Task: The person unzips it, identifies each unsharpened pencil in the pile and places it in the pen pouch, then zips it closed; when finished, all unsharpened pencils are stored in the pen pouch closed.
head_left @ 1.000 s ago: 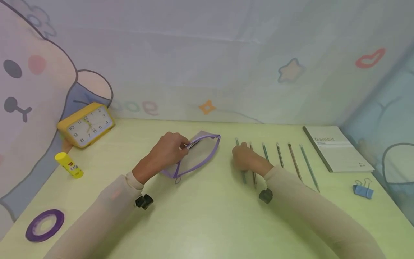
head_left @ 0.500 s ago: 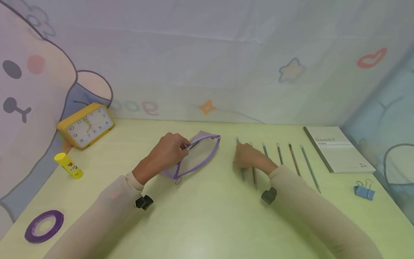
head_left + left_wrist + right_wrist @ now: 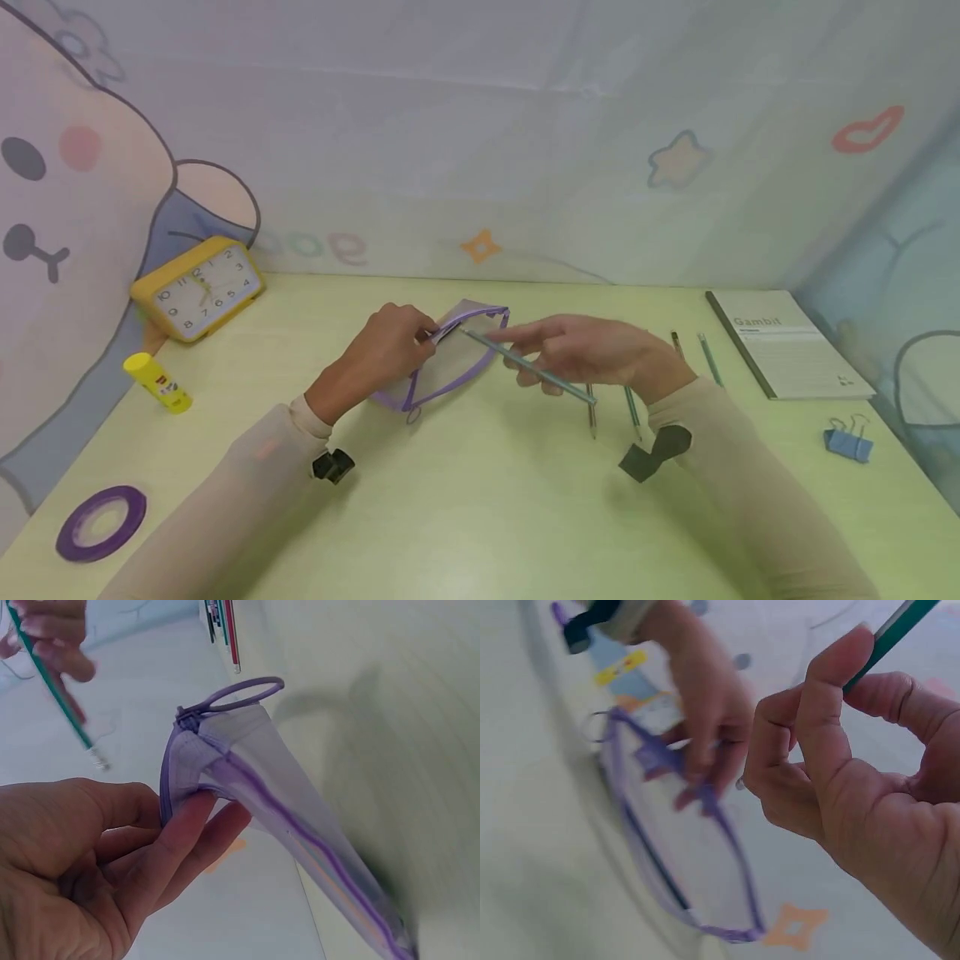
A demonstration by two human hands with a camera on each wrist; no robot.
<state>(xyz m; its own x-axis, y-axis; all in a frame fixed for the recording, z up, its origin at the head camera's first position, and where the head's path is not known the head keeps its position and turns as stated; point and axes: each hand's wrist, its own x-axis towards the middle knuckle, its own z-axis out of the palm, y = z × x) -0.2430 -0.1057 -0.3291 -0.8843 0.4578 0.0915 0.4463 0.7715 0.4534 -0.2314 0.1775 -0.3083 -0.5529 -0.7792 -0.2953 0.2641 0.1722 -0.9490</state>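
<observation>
Lifted: R hand [image 3: 600, 354] pinching pencil [image 3: 525, 364] near pouch [image 3: 457, 358]; L hand [image 3: 390, 346] grip pinching pouch rim.

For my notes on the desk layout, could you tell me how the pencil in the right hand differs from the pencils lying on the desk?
The held pencil is lifted and slanted, its tip toward the pouch; the desk pencils lie flat, side by side. The right hand pinches the held pencil; nothing touches the desk pencils. All are long and thin.

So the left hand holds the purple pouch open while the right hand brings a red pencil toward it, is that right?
Not quite: the pencil in the right hand is green, not red, as the head view shows. The rest stands: the left hand holds the purple pouch open and the right hand brings the pencil toward it.
</observation>
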